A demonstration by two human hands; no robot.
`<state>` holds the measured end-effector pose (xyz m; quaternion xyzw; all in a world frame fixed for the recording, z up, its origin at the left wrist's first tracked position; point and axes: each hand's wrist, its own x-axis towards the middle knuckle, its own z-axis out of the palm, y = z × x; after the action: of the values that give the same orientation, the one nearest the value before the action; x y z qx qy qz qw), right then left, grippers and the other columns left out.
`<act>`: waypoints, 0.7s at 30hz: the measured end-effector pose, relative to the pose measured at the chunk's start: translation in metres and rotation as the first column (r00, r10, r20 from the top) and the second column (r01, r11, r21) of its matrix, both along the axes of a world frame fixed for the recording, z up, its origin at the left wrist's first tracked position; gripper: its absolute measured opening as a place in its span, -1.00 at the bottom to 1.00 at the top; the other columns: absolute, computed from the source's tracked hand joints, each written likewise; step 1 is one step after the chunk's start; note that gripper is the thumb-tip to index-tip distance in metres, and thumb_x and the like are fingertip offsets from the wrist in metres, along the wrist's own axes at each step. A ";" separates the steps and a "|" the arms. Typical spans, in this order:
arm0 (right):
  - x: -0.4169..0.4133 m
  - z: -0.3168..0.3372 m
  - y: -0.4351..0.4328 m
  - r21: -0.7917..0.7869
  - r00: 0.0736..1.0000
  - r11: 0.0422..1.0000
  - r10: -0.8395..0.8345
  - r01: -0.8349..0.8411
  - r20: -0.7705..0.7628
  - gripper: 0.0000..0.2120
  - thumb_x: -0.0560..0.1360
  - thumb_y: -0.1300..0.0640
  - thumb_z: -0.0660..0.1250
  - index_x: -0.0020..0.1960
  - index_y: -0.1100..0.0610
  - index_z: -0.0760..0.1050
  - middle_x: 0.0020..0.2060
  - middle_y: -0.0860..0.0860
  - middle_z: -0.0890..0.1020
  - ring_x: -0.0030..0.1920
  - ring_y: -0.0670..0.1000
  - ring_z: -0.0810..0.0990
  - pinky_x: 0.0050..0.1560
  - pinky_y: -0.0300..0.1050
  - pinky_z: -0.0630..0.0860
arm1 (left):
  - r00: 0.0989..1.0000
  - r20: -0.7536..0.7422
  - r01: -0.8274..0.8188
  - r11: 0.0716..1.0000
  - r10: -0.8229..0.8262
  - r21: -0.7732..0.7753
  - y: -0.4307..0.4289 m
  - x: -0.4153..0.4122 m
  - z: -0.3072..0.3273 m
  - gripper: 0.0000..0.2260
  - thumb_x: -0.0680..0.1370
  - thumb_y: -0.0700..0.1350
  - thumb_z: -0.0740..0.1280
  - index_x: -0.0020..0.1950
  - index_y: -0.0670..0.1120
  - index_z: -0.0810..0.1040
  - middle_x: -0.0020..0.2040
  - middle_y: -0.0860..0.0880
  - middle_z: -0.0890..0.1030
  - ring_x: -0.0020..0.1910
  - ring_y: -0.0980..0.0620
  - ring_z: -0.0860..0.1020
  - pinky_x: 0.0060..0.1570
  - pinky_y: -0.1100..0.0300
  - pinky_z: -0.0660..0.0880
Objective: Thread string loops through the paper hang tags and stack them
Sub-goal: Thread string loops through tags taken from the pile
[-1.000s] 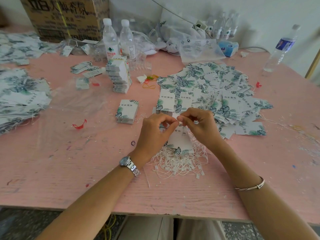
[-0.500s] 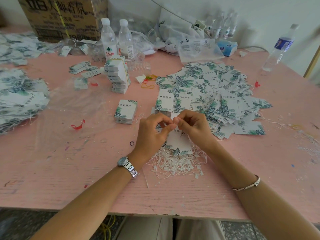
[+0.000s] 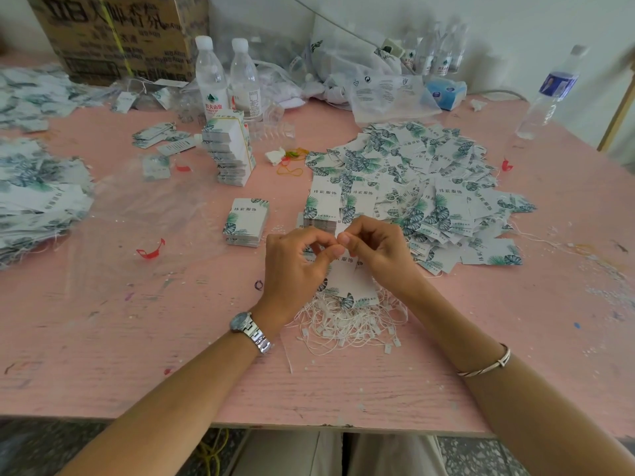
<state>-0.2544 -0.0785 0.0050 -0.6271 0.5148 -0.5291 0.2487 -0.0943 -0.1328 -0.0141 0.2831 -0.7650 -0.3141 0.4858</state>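
Note:
My left hand [image 3: 295, 266] and my right hand [image 3: 381, 252] meet fingertip to fingertip at the table's middle, pinching the top of a white hang tag [image 3: 350, 283] with a green leaf print. The tag hangs down between my wrists over a tangle of white string loops [image 3: 347, 326]. Whether a string is in my fingers is hidden. A neat stack of tags [image 3: 323, 207] lies just behind my hands. A big loose heap of tags [image 3: 422, 180] spreads to the right of it.
A small tag stack [image 3: 245, 223] lies left of my hands and a tall banded stack [image 3: 230, 152] behind it. Two water bottles [image 3: 226, 80], a cardboard box [image 3: 127, 32], plastic bags [image 3: 371, 77] and another bottle [image 3: 546, 94] line the back. More tags [image 3: 37, 197] pile at left.
Both hands stay together on the tag; the fingers have shifted slightly and the view has moved a little closer.

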 end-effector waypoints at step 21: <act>-0.023 0.016 0.002 0.076 0.785 0.987 0.067 -0.144 0.615 -0.85 0.49 0.06 0.39 -0.20 0.10 0.62 -0.41 -0.05 0.56 -0.41 -0.10 0.42 -0.28 -0.29 0.38 | 0.997 -0.017 0.076 0.995 -0.074 0.070 0.008 -0.005 0.006 -0.77 0.63 -0.16 0.35 0.29 -0.10 0.61 0.12 0.02 0.66 0.10 0.08 0.59 0.16 0.07 0.53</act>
<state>-0.2770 -0.0767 0.0212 -0.4346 0.4015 -0.6567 0.4676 -0.0993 -0.1250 -0.0082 0.2688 -0.7599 -0.3610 0.4690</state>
